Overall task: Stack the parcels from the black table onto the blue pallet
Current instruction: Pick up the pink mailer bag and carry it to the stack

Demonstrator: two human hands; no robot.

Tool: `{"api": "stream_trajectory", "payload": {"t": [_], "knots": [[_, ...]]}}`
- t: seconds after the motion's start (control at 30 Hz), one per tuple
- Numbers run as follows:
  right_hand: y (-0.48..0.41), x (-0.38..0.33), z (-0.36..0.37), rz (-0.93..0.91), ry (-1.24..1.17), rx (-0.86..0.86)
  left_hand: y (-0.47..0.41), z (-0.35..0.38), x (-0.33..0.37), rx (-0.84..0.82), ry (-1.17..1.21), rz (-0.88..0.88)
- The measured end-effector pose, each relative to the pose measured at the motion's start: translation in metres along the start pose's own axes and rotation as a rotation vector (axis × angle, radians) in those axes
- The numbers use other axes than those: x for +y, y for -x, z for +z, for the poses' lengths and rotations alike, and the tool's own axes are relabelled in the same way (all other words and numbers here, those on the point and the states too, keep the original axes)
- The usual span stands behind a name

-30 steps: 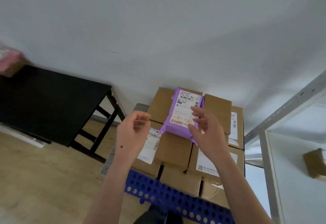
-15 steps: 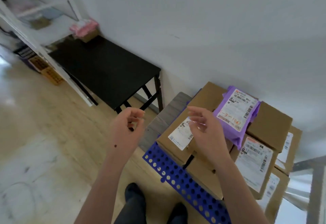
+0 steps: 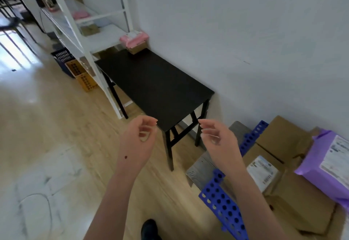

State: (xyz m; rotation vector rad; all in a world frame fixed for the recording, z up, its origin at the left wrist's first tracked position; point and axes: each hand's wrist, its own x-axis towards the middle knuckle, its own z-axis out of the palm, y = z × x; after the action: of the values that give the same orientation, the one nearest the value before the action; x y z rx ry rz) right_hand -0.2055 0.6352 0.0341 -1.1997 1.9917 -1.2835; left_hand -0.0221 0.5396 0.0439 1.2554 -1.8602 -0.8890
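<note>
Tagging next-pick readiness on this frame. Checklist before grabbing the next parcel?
1. Left hand free: ok, fingers loosely curled, holding nothing.
2. Right hand free: ok, likewise empty.
3. Parcels waiting on black table: ok, pink parcel atop a brown box at its far end.
4. Those within reach: not ok, both lie well beyond the hands; probably step closer.
5. Purple parcel settled on the cardboard boxes on the blue pallet: ok, no hand touching it.
6. Room left on the stack: cannot tell, cut off at frame edge.
</note>
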Motion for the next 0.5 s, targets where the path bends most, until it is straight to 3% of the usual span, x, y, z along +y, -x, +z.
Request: {"api": "stream_trajectory", "payload": {"t": [0.5], "knots": [[-0.099, -0.065, 0.162, -0.013, 0.046, -0.052, -0.117, -0.117, -0.094, 0.042, 0.052, -0.039]]}}
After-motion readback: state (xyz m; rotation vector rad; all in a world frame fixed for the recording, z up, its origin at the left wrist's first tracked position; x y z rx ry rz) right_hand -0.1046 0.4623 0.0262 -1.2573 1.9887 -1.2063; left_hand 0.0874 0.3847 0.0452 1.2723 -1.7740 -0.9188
